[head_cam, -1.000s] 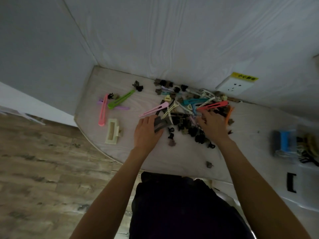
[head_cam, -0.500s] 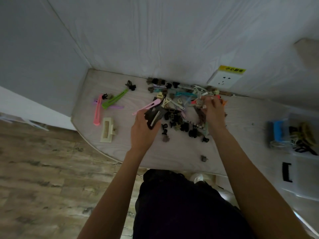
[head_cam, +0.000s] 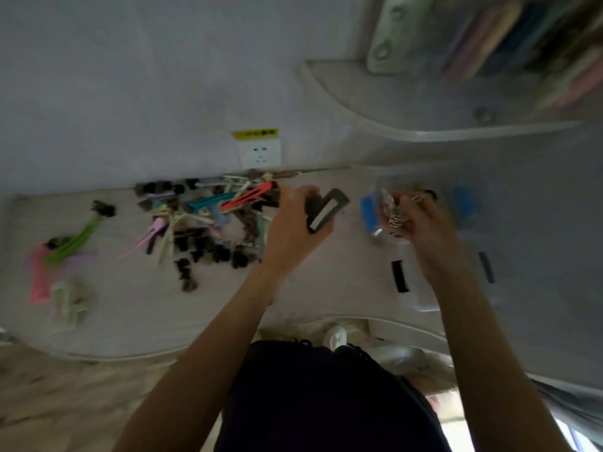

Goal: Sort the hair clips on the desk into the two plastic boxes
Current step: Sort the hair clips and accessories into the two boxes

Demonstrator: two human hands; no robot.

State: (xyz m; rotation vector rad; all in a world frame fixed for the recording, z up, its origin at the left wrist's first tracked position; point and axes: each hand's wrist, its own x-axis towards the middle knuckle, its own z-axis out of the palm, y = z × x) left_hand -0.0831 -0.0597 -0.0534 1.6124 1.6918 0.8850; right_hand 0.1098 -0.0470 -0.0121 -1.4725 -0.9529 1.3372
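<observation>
Clips pile point(head_cam: 208, 220) lies by the wall; left hand point(head_cam: 293, 230) grips a dark clip point(head_cam: 326, 210), right hand point(head_cam: 421, 220) pinches small clips point(head_cam: 396, 216).

A pale wall point(head_cam: 130, 93) fills the far side of the scene, plain and dimly lit. On it, just above the far edge of the tabletop point(head_cam: 137, 308), sits a white wall socket point(head_cam: 260, 154) with a yellow label point(head_cam: 255, 133) along its top. The tabletop is light wood grain with a curved near edge. At the upper right a curved shelf point(head_cam: 424, 102) juts from the wall, carrying a blurred row of books point(head_cam: 528, 37). Wood-look flooring point(head_cam: 65, 402) shows at the near left.
</observation>
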